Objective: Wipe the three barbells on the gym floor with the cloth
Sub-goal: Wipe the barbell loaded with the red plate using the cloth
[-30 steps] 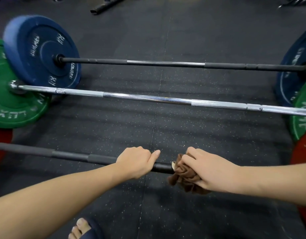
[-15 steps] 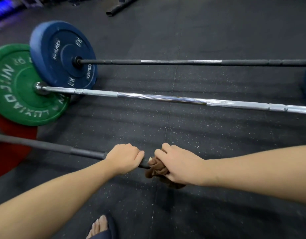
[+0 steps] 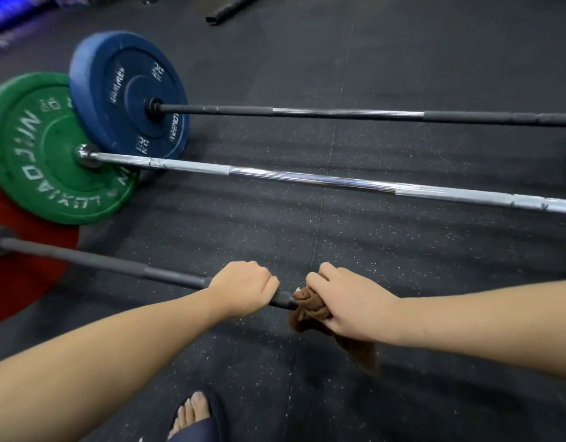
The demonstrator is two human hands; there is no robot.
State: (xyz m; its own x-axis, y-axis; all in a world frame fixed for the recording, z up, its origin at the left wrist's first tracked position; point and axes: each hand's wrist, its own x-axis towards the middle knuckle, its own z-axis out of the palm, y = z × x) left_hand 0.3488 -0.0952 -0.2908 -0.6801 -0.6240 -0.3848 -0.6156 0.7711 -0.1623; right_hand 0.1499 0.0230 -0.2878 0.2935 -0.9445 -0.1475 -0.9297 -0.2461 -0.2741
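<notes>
Three barbells lie roughly parallel on the black speckled gym floor (image 3: 403,250), running from the left of the frame toward the right edge. Nearest the camera, the dark barbell (image 3: 100,261) crosses the lower left of the frame, its end set against a red plate (image 3: 20,282) at the left edge. The left hand (image 3: 243,288) is clenched around this bar in the lower middle of the frame, knuckles up. Just beside it to the right, with a short stretch of bare bar between them, the right hand (image 3: 352,301) grasps a brown cloth (image 3: 310,306) bunched around the same bar; a loose tail of the cloth hangs below the wrist toward the floor. Both forearms reach in from the bottom corners.

Above them in the middle of the frame lies the chrome barbell (image 3: 307,178), carrying a green plate (image 3: 45,148) at the left. Farther up is the black barbell (image 3: 339,112) with a silver middle section, loaded with a blue plate (image 3: 128,94) that overlaps the green one. At the bottom centre, a bare foot in a dark slipper (image 3: 192,416) stands on the floor. A dark tube (image 3: 230,9) lies at the top of the frame.
</notes>
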